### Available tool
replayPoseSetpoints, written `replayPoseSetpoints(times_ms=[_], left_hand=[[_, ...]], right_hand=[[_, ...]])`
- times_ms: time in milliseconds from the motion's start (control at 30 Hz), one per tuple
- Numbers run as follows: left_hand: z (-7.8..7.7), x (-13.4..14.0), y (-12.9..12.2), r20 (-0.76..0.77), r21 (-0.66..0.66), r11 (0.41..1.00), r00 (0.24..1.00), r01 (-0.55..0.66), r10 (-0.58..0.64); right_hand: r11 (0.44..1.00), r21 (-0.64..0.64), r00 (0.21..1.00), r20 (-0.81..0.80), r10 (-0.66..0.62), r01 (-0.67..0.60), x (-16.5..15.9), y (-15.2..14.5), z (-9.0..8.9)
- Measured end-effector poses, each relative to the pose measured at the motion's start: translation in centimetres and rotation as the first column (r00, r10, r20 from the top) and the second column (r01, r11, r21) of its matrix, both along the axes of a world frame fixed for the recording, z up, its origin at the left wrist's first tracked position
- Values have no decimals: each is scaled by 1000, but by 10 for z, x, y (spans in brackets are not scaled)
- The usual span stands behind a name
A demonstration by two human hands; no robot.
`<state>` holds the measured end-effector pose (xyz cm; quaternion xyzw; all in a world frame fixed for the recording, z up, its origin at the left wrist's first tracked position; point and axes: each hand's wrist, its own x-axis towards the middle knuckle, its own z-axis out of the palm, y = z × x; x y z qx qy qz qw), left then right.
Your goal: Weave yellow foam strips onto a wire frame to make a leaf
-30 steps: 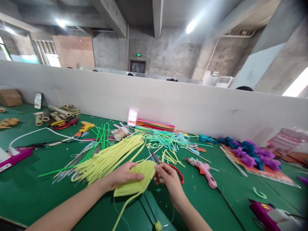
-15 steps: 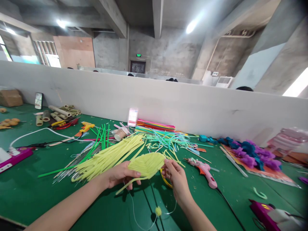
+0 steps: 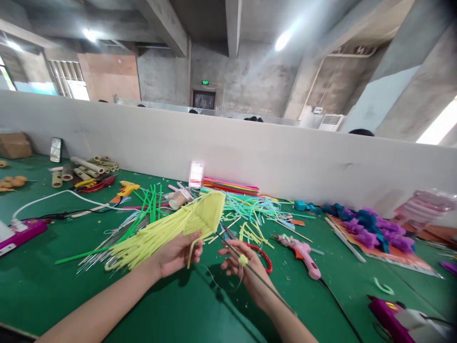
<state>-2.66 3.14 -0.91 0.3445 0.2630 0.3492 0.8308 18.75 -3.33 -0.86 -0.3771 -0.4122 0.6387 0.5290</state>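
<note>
My left hand (image 3: 178, 255) pinches a flat, pointed yellow leaf shape (image 3: 205, 216) made of rows of pipe cleaner, tilted upright, with one loose end hanging below. From near the leaf a thin dark stem (image 3: 269, 288) slants down to the right, crossing in front of my right hand (image 3: 246, 269). A small yellow ball (image 3: 243, 260) sits on the stem, and a fine clear wire loops beneath. My right hand has its fingers loosely bent and apart. Behind it are scissors with a red handle (image 3: 267, 262); whether the fingers touch them cannot be made out.
Yellow pipe cleaners (image 3: 143, 245) lie in a bundle at left; cut turquoise pieces (image 3: 250, 207) are scattered behind. A pink glue gun (image 3: 303, 255) rests at right, its cable running forward. Purple and blue fuzzy pieces (image 3: 371, 228) and a power strip (image 3: 396, 314) are farther right. A white partition (image 3: 228, 143) stands behind.
My right hand has let go of the leaf's right end and moved down beside the scissors. My left hand has turned the leaf upright and leftward. The stem and ball now slant rightward.
</note>
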Motion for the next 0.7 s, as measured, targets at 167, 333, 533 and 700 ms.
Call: replayPoseSetpoints(times_ms=[167,333,533,700], left_hand=[[0,3,3,75,-110,984,986,-140,149],[4,11,-7,104,66,990,988,-125,118],[7,12,-17,12,165,984,998,-64,63],[3,8,-13,-145,285,940,961,-189,238]], right_hand=[[981,34,975,117,189,-194,-21,-10,-5],[982,76,977,139,159,-171,-32,-11,-12],[993,65,990,106,91,-98,-23,-5,-11],[986,108,975,192,109,-131,-18,-7,-3]])
